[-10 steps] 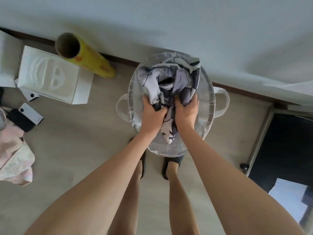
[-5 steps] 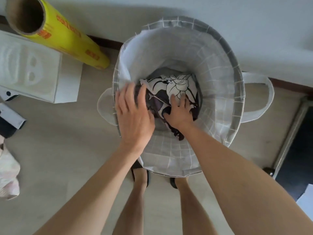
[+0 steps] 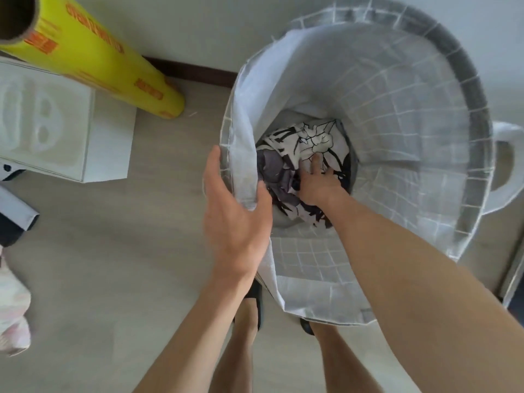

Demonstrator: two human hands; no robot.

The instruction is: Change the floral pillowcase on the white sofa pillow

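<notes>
A tall round grey fabric laundry basket with a white grid pattern (image 3: 402, 114) stands on the pale wood-look floor (image 3: 119, 251) close to the white wall (image 3: 226, 29), a looped white handle jutting from its right side. At its bottom lies the crumpled floral pillowcase in white, grey and black (image 3: 306, 143), the only thing visible inside. The right hand (image 3: 317, 185) reaches deep into the basket and rests on the pillowcase with its fingers spread and fairly straight; whether they grip any fabric cannot be told. The left hand (image 3: 235, 211) holds the basket's near-left rim, thumb inside the wall and fingers together along the outside. Left of the basket, at the wall's foot, a long yellow roll of wrap on a cardboard tube (image 3: 93, 63) leans over a white moulded box (image 3: 56, 131). A pale pink bundle of cloth (image 3: 11, 313) lies at the floor's left edge. Two feet in dark slippers (image 3: 252, 302) stand just below the basket.
</notes>
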